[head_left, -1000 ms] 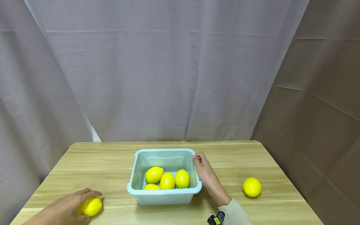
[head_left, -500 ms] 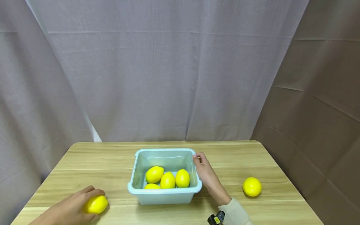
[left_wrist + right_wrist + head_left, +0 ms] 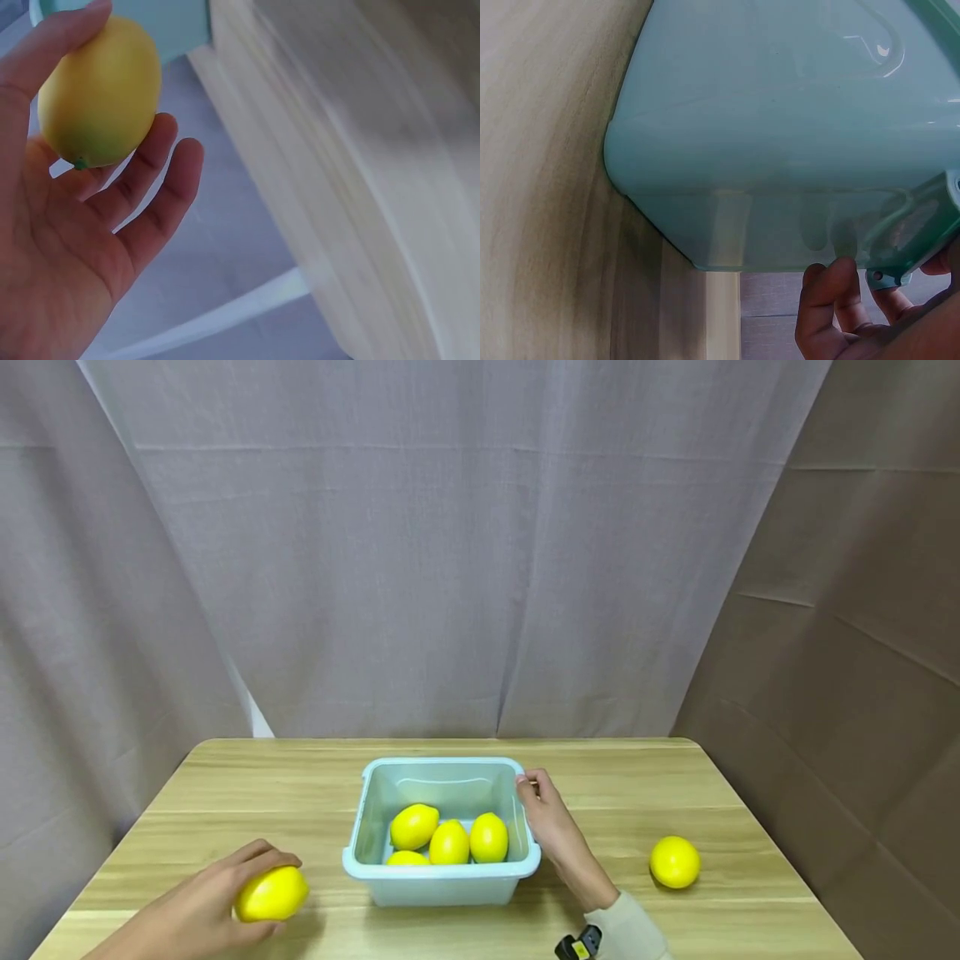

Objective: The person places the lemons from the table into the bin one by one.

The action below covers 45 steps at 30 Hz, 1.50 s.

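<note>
My left hand (image 3: 201, 902) holds a yellow lemon (image 3: 273, 893) just above the table, left of the bin. In the left wrist view the thumb and fingers clasp the lemon (image 3: 105, 90), whose greenish tip points toward the palm; two other fingers stand away from it. A pale blue-green plastic bin (image 3: 442, 892) stands on the table with several lemons (image 3: 448, 842) inside. At the bin's right rim my right hand (image 3: 551, 822) grips the edge. The right wrist view has these fingers (image 3: 832, 292) curled at the rim beside the outer wall.
Another yellow fruit (image 3: 675, 862), round from this side, lies on the wooden table (image 3: 615, 768) right of my right forearm. Grey curtains (image 3: 375, 568) hang behind the table and to its sides. A black device (image 3: 579, 943) sits at the right wrist.
My left hand has moved right toward the bin with the lemon and lifted it off the table. The right hand and the bin have stayed in place.
</note>
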Available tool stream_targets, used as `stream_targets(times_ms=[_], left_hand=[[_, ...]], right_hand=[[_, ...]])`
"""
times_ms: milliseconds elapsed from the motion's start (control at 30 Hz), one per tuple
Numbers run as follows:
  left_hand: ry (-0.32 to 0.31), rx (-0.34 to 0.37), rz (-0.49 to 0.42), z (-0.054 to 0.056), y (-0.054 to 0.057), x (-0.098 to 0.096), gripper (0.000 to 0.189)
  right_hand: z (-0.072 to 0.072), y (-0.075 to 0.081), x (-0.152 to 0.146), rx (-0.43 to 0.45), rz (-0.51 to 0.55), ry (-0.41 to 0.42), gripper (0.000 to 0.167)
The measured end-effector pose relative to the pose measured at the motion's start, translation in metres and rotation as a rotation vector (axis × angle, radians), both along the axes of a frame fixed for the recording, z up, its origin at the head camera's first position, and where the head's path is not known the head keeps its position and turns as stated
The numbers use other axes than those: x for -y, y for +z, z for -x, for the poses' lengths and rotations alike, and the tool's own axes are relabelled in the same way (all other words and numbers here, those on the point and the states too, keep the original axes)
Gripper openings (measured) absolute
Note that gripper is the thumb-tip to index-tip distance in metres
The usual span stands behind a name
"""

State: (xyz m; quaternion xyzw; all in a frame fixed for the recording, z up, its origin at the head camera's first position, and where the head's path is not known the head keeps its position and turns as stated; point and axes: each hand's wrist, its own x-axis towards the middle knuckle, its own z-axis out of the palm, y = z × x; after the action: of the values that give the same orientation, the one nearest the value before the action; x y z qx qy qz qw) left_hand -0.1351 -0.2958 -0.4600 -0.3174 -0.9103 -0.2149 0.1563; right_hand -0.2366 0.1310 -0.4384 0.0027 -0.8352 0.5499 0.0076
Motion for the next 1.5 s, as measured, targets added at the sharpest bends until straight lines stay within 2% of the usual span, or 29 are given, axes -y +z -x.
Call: stream_targets(times_ms=[133, 300, 467, 633, 800, 1033, 1367, 1500], left_hand=[[0.004, -0.011, -0.035, -0.004, 0.008, -0.005, 0.063], [0.047, -0.016, -0.083, -0.006, 0.015, -0.010, 0.067], [0.116, 0.039, -0.160, -0.007, 0.024, -0.016, 0.068], [0.148, 0.040, -0.182, -0.008, 0.036, -0.022, 0.063], [0.158, 0.040, -0.208, -0.007, 0.040, -0.025, 0.056], [0.189, 0.094, -0.250, -0.006, 0.047, -0.034, 0.051], [0.224, -0.047, -0.219, -0.004, 0.053, -0.042, 0.061], [0.248, -0.054, -0.217, -0.003, 0.056, -0.045, 0.064]], right_hand=[[0.000, 0.000, 0.000, -0.009, 0.002, 0.003, 0.035], [0.001, 0.001, 0.001, -0.004, 0.000, 0.003, 0.035], [0.000, 0.001, 0.000, 0.002, -0.001, 0.002, 0.036], [0.000, 0.001, -0.001, 0.009, -0.001, -0.001, 0.037], [0.000, 0.001, 0.000, -0.001, 0.005, -0.003, 0.035], [-0.002, 0.000, 0.000, 0.001, 0.007, 0.001, 0.035], [-0.001, -0.001, 0.001, -0.011, -0.006, -0.004, 0.035], [-0.001, -0.001, 0.001, -0.012, 0.001, -0.008, 0.035]])
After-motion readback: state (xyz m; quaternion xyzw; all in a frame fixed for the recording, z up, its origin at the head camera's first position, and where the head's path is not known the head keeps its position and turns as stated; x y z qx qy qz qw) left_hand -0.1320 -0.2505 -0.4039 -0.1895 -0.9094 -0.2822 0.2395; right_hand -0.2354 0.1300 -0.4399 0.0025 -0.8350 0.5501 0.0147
